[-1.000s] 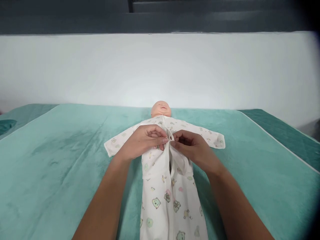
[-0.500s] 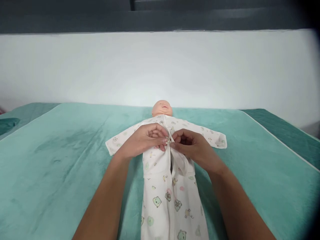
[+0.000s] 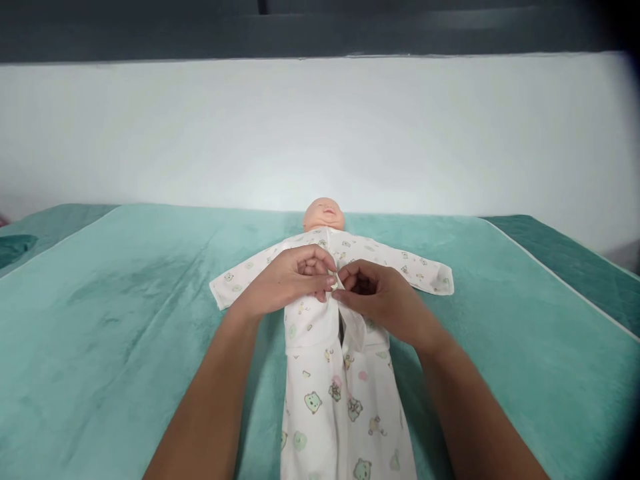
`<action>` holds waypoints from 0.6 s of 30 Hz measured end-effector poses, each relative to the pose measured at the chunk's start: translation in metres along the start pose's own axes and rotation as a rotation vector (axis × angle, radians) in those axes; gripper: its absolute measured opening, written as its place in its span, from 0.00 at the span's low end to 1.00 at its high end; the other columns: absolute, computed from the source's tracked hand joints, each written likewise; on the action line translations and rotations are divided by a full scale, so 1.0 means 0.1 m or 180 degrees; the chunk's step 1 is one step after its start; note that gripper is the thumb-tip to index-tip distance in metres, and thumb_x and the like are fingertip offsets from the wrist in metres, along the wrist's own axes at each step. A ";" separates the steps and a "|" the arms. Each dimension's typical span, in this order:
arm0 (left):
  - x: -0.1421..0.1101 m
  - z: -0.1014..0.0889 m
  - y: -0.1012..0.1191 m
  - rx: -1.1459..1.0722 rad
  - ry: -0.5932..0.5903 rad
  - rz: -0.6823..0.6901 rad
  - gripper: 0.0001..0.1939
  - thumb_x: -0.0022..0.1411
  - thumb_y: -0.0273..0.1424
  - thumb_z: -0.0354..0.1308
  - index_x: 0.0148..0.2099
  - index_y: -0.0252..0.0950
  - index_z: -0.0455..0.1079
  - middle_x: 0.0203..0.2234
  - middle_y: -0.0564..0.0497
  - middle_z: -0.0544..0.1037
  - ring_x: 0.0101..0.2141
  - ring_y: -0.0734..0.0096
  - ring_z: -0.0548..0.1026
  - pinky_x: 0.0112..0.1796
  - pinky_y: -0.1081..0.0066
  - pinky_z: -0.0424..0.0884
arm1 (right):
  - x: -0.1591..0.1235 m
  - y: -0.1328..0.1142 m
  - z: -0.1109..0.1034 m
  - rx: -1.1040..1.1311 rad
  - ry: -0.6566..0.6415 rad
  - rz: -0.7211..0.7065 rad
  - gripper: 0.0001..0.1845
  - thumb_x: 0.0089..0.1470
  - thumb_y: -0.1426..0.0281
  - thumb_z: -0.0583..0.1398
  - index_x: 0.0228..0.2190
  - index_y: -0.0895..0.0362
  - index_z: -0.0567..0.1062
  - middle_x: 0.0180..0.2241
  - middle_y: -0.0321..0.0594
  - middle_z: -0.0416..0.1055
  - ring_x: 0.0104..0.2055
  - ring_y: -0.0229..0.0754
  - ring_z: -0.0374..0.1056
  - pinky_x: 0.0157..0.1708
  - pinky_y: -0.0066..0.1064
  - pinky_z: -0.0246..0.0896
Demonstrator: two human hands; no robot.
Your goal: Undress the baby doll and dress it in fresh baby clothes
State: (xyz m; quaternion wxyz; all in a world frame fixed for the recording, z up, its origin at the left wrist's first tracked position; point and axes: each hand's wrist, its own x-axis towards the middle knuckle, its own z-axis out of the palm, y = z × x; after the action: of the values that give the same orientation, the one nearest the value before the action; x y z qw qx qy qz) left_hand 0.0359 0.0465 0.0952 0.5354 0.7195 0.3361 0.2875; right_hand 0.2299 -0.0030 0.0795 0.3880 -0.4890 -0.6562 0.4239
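A baby doll [image 3: 324,215] lies on its back, dressed in a white romper [image 3: 320,400] printed with small animals. The romper's sleeves spread out to both sides. At the chest, my left hand [image 3: 300,277] pinches one edge of the front opening between thumb and fingers. My right hand [image 3: 373,290] pinches the opposite edge, and its fingertips meet those of the left. A small pale fastener [image 3: 335,285] shows between the fingertips; whether it is joined I cannot tell. Below the hands the opening gapes, with a dark gap showing.
A teal plush blanket [image 3: 150,300] covers the surface under the doll, with faint creases at left. Darker teal cloth [image 3: 565,267] lies past its pale edge on the right. A white wall [image 3: 320,133] stands behind the doll's head.
My right hand has shifted slightly left, bringing its edge of the romper against the other edge at my left fingertips. The doll lies as before.
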 end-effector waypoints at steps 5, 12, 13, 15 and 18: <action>0.00 -0.01 -0.01 -0.0038 -0.0007 -0.0056 0.10 0.59 0.35 0.62 0.40 0.36 0.68 0.24 0.55 0.74 0.26 0.73 0.76 0.32 0.70 0.73 | -0.01 -0.04 0.09 -0.0573 0.0223 -0.0159 0.05 0.53 0.65 0.61 0.31 0.53 0.71 0.24 0.32 0.67 0.26 0.35 0.59 0.26 0.28 0.55; 0.01 0.02 0.00 -0.0100 -0.0037 -0.0284 0.14 0.55 0.37 0.64 0.41 0.37 0.67 0.27 0.53 0.75 0.29 0.70 0.76 0.32 0.69 0.74 | -0.03 -0.03 0.17 -0.0911 0.0314 -0.0371 0.05 0.55 0.67 0.59 0.35 0.52 0.71 0.25 0.32 0.70 0.26 0.36 0.62 0.26 0.28 0.54; 0.01 0.02 0.00 -0.0112 -0.0053 -0.0274 0.14 0.56 0.36 0.64 0.41 0.37 0.67 0.26 0.54 0.74 0.29 0.71 0.76 0.31 0.70 0.73 | -0.03 -0.02 0.18 -0.0981 0.0299 -0.0419 0.06 0.55 0.67 0.59 0.37 0.52 0.71 0.25 0.32 0.70 0.26 0.36 0.62 0.26 0.28 0.54; 0.02 0.02 0.00 -0.0167 -0.0096 -0.0221 0.13 0.57 0.36 0.63 0.40 0.37 0.66 0.26 0.54 0.73 0.27 0.73 0.74 0.30 0.71 0.72 | -0.04 -0.02 0.18 -0.1012 0.0254 -0.0464 0.08 0.55 0.68 0.59 0.39 0.51 0.71 0.25 0.31 0.69 0.26 0.35 0.62 0.26 0.29 0.54; 0.02 0.01 -0.01 -0.0315 -0.0080 -0.0103 0.13 0.57 0.35 0.63 0.41 0.37 0.65 0.25 0.56 0.72 0.26 0.76 0.73 0.30 0.73 0.71 | -0.04 -0.01 0.15 -0.0703 0.0123 -0.0409 0.14 0.54 0.64 0.61 0.44 0.50 0.69 0.26 0.30 0.68 0.26 0.35 0.62 0.26 0.28 0.55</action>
State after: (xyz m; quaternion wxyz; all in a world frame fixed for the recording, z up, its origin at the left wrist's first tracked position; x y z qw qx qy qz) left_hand 0.0376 0.0475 0.0942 0.5791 0.6902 0.3263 0.2861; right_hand 0.2163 -0.0098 0.0752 0.3707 -0.4938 -0.7213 0.3137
